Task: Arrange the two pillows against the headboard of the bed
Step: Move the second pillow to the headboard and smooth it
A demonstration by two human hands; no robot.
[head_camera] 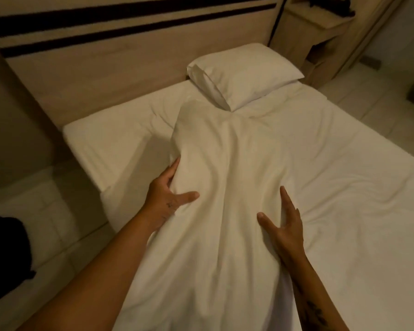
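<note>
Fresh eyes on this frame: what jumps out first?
The big white pillow fills the middle foreground. The left hand holds its left edge and the right hand is spread flat on its right side. Beyond it, a second pillow lies on the bed at the right end of the dark-striped headboard. The held pillow is not yet there.

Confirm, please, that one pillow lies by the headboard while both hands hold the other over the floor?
No: the left hand and right hand hold the second pillow over the bed, as the head view shows. The first pillow does lie by the headboard.
</note>
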